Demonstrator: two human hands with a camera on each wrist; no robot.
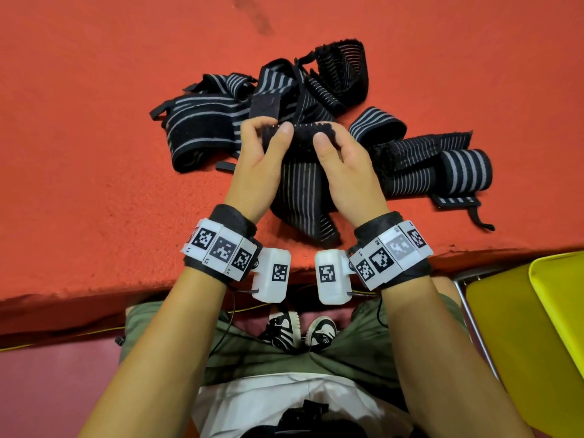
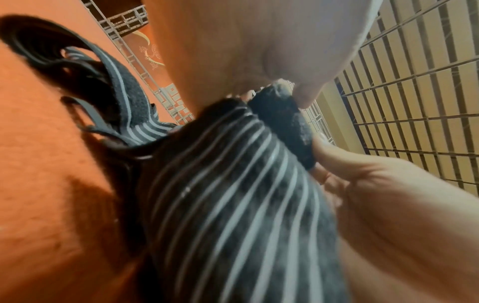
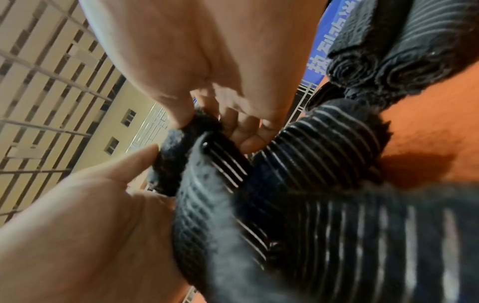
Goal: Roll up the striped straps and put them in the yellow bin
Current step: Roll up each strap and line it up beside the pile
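Observation:
Both hands hold one black strap with thin grey stripes [image 1: 300, 191] above the red table. My left hand [image 1: 271, 130] pinches the left part of its fuzzy black top end, thumb toward me. My right hand [image 1: 327, 135] pinches the right part of that same end. The end looks folded over into a small first turn. The rest of the strap [image 2: 233, 194] hangs down to the table near its front edge. In the right wrist view the strap [image 3: 259, 215] fills the lower right. The yellow bin [image 1: 521, 327] stands low at my right, off the table.
A tangled pile of several loose striped straps [image 1: 246, 102] lies on the red felt table [image 1: 94, 121] just beyond my hands. A rolled strap [image 1: 464, 172] and further loose ones lie at the right. The table's front edge runs below my wrists.

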